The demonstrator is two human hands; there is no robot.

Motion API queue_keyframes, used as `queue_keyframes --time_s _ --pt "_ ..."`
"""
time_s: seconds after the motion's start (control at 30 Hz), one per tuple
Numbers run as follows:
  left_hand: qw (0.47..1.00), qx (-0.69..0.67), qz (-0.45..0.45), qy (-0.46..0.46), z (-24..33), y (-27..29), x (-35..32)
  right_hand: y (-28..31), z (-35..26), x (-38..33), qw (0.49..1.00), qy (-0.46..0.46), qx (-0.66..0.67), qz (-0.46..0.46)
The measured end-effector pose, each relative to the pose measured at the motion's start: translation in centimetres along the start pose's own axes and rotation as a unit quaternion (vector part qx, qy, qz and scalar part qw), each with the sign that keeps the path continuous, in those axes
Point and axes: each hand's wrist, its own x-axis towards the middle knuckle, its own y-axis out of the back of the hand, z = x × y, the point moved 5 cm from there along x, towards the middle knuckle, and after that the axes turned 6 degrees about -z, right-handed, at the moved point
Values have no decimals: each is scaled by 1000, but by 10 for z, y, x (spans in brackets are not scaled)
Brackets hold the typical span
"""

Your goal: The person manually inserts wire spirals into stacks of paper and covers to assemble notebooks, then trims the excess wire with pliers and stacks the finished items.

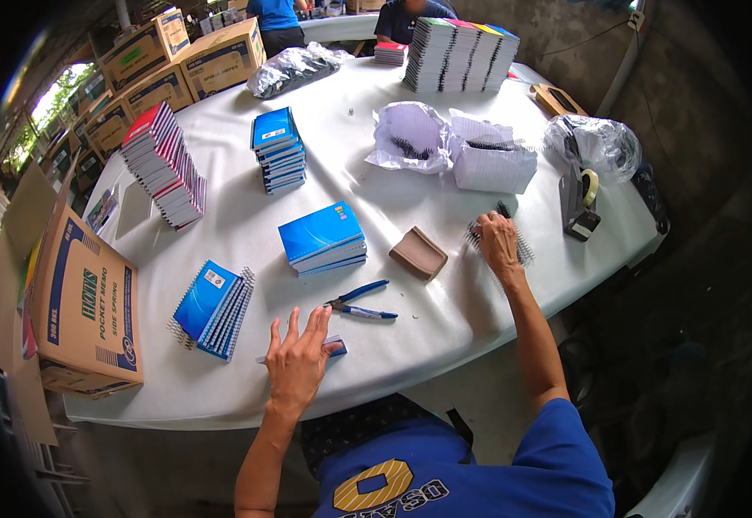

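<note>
**Hands at the binding table: one on a notebook, one among the coils**

The left hand (297,356) lay flat with its fingers spread, pressing on a small blue notebook (334,347) at the near edge of the white table (445,319); only the notebook's right end showed from under the palm. The right hand (498,241) reached farther out to the right, its fingers curled down onto a loose pile of black wire coils (521,246); whether it pinched 1 of them could not be told.

Between the 2 hands, just right of the left hand, lay blue-handled pliers (360,303), untouched. Beyond them sat a brown curved block (418,253) and, to its left, a short stack of blue notebooks (323,239). Nearer the left edge, a fanned row of bound blue notebooks (214,309) showed its wire spines.

Farther off stood another blue stack (278,149), a leaning red-topped stack (166,164) at the left, and a tall multicoloured stack (460,53) at the far side. A tape dispenser (580,202) stood right of the coils, beside clear plastic bags (410,136). Cardboard boxes (87,298) lined the left side.
</note>
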Motion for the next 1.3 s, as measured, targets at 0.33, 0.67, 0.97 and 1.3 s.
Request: queue_keyframes --time_s 0.33,0.67,0.97,1.3 --pt "1000 -4 2 9 -5 -3 -3 56 -197 -37 849 155 466 -198" --pt "999 35 -29 -22 1 6 0 35 -234 -55 744 162 581 -288" --pt "997 -32 -68 -1 -3 3 3 37 -232 -58 811 180 437 -346" --pt "978 -125 -164 43 -2 8 9 56 -244 -64 887 317 260 -214"
